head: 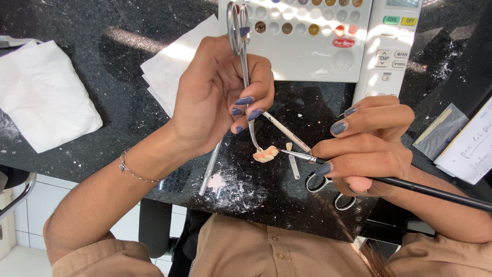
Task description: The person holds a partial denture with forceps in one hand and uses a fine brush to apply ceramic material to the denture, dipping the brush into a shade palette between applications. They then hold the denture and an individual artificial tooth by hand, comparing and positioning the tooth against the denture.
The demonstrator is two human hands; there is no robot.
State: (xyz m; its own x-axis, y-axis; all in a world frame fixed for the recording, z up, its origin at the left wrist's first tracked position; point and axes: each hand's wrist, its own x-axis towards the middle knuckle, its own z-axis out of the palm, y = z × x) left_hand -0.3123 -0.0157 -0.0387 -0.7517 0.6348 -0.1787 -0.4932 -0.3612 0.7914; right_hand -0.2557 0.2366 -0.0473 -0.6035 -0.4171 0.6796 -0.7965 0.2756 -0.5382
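My left hand (220, 92) is closed around a pair of steel forceps (243, 56), ring handles up near the palette. Their curved tips clamp a small pink and cream dental piece (265, 154) just above the black speckled counter (102, 46). My right hand (366, 149) pinches a thin black-handled brush (425, 191), whose metal ferrule and fine tip touch the dental piece from the right.
A white palette tray with round colour wells (302, 31) and a white control unit with buttons (392, 46) stand at the back. White tissues (46, 102) lie left. A white-handled brush (287, 132), a metal spatula (210, 166), scissors (328, 187), white powder (230, 187) and a paper note (474, 149) are nearby.
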